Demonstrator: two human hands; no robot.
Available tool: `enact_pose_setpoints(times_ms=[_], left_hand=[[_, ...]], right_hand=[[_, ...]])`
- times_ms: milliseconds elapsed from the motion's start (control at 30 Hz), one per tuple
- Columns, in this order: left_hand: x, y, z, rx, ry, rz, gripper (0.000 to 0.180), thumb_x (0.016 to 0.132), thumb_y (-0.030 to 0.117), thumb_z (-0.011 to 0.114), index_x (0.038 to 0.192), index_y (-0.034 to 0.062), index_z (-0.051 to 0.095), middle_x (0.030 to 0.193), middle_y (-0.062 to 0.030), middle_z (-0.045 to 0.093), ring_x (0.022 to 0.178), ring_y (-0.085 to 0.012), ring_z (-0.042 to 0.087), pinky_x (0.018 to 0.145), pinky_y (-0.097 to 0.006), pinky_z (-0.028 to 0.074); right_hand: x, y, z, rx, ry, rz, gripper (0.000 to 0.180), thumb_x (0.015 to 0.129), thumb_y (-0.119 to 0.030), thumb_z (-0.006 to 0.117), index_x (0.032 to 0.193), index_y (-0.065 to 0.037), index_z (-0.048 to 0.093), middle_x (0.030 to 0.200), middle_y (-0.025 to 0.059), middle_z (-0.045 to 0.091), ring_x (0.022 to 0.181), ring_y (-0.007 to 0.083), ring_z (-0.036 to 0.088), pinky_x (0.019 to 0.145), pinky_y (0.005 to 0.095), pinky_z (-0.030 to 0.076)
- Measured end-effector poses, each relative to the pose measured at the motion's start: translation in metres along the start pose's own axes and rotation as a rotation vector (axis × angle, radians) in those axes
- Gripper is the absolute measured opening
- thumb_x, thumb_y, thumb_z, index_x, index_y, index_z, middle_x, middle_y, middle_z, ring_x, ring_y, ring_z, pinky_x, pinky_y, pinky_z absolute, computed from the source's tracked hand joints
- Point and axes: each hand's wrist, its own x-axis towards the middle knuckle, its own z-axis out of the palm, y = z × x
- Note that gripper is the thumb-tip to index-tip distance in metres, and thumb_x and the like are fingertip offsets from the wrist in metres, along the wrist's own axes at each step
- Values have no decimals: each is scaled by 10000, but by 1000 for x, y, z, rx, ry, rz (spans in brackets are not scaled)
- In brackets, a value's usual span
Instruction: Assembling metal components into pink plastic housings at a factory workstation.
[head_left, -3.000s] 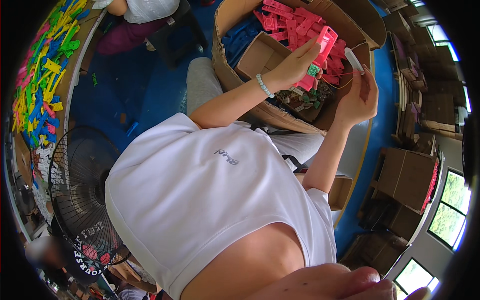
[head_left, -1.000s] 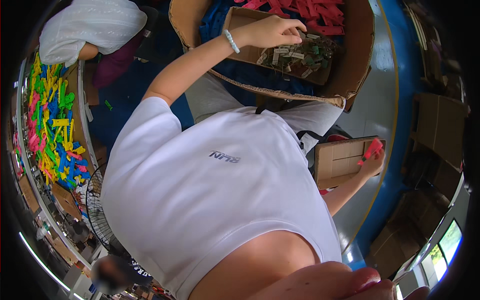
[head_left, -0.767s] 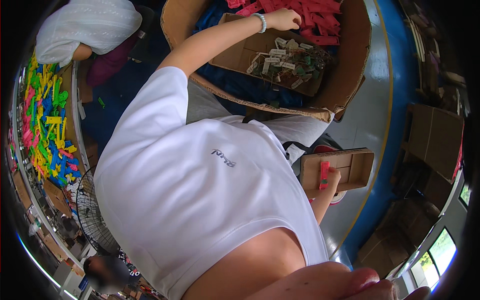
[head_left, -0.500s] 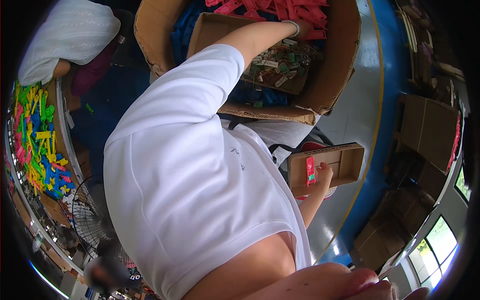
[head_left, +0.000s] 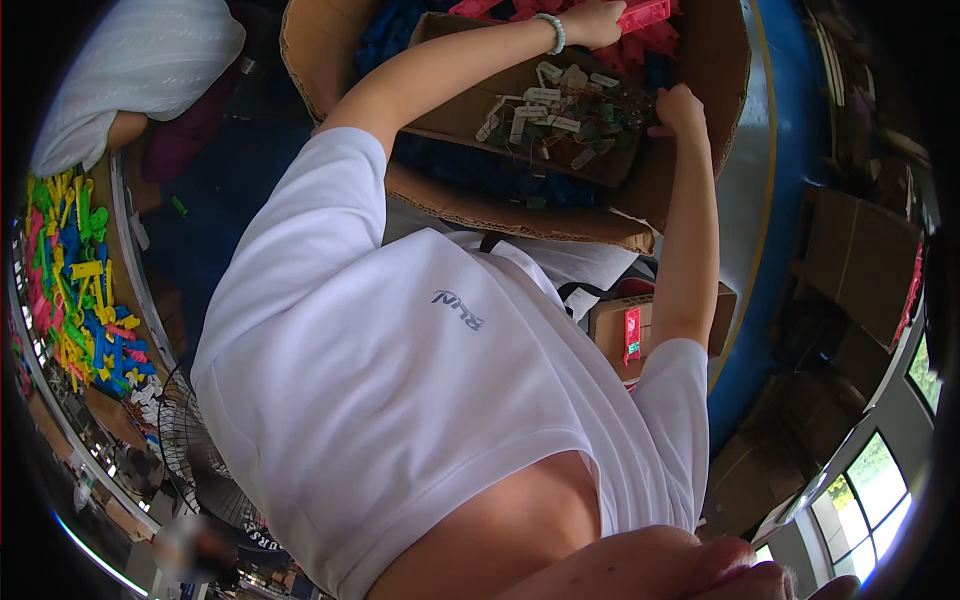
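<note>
In the large cardboard carton ahead of me, my left hand point(head_left: 597, 23), with a beaded bracelet at its wrist, is closed on a pink plastic part point(head_left: 645, 13). Beneath and beside it lies a heap of similar pink pieces point(head_left: 652, 42). My right hand point(head_left: 681, 109) is at the carton's right inner side, fingers curled together; what they hold, if anything, I cannot make out. Between my arms, small green circuit boards with wires and white pieces point(head_left: 548, 108) lie on a cardboard tray point(head_left: 450, 122) inside the carton.
The large carton point(head_left: 735, 90) has ragged edges, with blue parts point(head_left: 500, 172) under the tray. A shallow cardboard box point(head_left: 606, 325) holding one pink part point(head_left: 632, 334) sits near my right elbow. Colourful plastic pieces point(head_left: 80, 280) cover a table at left, near a fan point(head_left: 190, 430) and another person point(head_left: 140, 75).
My right hand has left the shallow box and reached up into the carton. My left hand has come up from the pink heap with a pink part. The pink part in the shallow box stays there.
</note>
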Motion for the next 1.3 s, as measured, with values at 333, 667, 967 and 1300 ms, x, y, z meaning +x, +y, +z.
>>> enact_pose_setpoints(times_ms=[333,667,967,1300], left_hand=[[-165,-60,-66,-498,72,184,170,907,99,538,1037,6,481,821,-95,638,618,-154,645,573,-294,526],[-221,-31,-90,-1065,228,299,254,921,142,544,1065,-38,437,877,-141,619,653,-214,670,634,-345,548],[-245,-1,-87,-1442,425,472,397,1035,281,435,1342,30,466,929,-92,659,748,-175,666,728,-305,537],[-281,39,-74,-1231,898,572,310,999,262,534,1215,49,594,1073,10,569,934,-77,524,843,-257,427]], right_hand=[[88,34,115,289,502,21,356,891,-221,629,1219,-89,591,1045,160,697,932,323,684,747,419,571],[-47,-54,8,984,547,-715,170,882,-7,650,1046,38,647,969,122,705,780,131,675,682,257,532],[-150,-81,-35,785,432,-919,159,871,7,668,1015,73,673,938,96,699,824,156,667,764,262,556],[-213,-97,-32,1256,32,-1094,153,842,71,668,995,72,672,935,110,685,865,168,657,781,283,560]])
